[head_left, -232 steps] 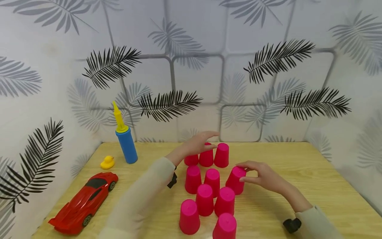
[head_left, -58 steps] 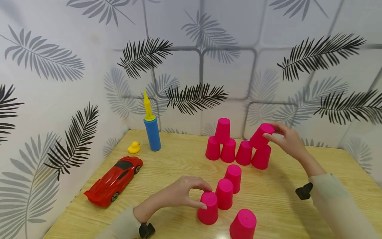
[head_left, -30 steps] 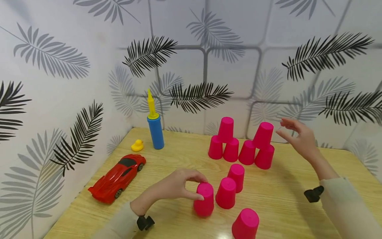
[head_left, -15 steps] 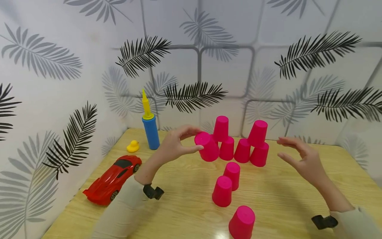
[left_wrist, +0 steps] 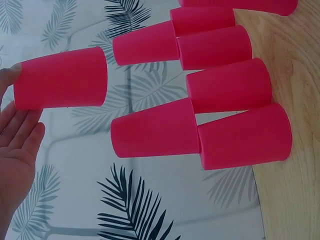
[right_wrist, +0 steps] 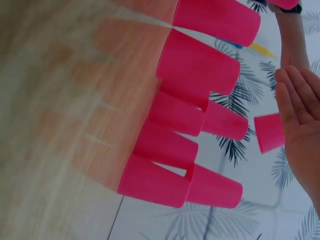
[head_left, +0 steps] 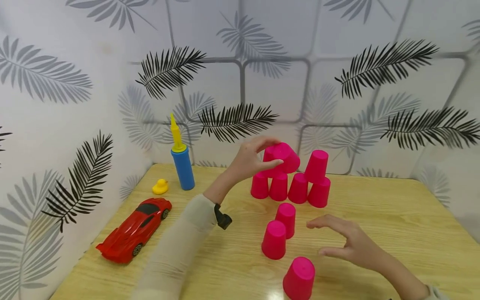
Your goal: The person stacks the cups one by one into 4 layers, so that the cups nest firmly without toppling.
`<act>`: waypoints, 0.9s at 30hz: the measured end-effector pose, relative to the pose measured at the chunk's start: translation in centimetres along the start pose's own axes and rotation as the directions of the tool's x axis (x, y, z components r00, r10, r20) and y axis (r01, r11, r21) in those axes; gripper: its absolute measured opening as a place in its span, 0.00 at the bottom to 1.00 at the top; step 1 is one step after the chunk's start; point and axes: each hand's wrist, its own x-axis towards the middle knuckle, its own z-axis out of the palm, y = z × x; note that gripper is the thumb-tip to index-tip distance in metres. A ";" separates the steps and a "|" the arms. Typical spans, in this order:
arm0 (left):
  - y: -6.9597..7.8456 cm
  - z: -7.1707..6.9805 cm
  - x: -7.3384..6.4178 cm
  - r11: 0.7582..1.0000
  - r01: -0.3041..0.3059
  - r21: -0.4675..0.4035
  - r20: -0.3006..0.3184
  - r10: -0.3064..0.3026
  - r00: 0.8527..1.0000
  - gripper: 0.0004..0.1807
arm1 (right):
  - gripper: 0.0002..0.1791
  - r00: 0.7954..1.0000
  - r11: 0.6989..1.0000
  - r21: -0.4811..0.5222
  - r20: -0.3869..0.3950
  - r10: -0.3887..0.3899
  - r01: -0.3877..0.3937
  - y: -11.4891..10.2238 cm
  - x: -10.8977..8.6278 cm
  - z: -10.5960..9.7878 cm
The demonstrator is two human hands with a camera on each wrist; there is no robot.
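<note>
My left hand [head_left: 253, 160] grips an upside-down pink cup [head_left: 288, 159] between thumb and fingers, tilted and raised over the back row. In the left wrist view that held cup [left_wrist: 60, 77] hangs apart from the stacked ones. Below it stand several base cups [head_left: 278, 188], with one cup [head_left: 316, 166] on top of the right pair and another upper cup [head_left: 268, 156] on the left pair, partly hidden behind my hand. My right hand [head_left: 350, 243] holds nothing, fingers spread from the thumb, to the right of two loose cups [head_left: 273, 240], [head_left: 286, 218].
Another loose cup [head_left: 298, 278] stands at the table's near edge. On the left are a red toy car [head_left: 136, 231], a yellow rubber duck [head_left: 160, 186] and a blue-and-yellow hand pump [head_left: 183, 166]. A patterned wall [head_left: 262, 91] rises behind the wooden table [head_left: 393, 216].
Scattered cups now form two small stacks at the back. The left hand took a near cup, lifted it and carried it right over the row. The right hand released its cup and came nearer.
</note>
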 end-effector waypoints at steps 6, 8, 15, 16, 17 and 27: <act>-0.9 2.3 1.8 0.989 -0.055 0.139 0.112 0.039 0.993 0.25 | 0.33 0.978 0.999 -0.008 0.205 0.048 -0.047 -1.6 -0.4 1.1; -1.2 3.0 2.0 0.985 -0.066 0.159 0.138 0.044 0.989 0.25 | 0.33 0.970 0.999 0.001 0.240 0.040 -0.041 -1.7 -0.4 1.4; -2.1 4.8 2.3 0.975 -0.019 0.220 0.207 -0.027 0.978 0.27 | 0.28 0.937 0.995 0.076 0.346 0.041 -0.072 -1.9 -0.4 1.8; -2.2 4.9 2.3 0.974 -0.011 0.225 0.220 -0.040 0.975 0.27 | 0.27 0.933 0.994 0.086 0.358 0.039 -0.075 -1.9 -0.4 1.9; -2.2 5.1 2.4 0.973 -0.004 0.230 0.232 -0.051 0.971 0.27 | 0.26 0.929 0.991 0.097 0.367 0.046 -0.087 -1.9 -0.5 1.9; -2.4 5.9 2.6 0.961 0.011 0.277 0.278 -0.091 0.956 0.28 | 0.25 0.919 0.987 0.098 0.385 0.083 -0.130 -2.1 -0.5 1.5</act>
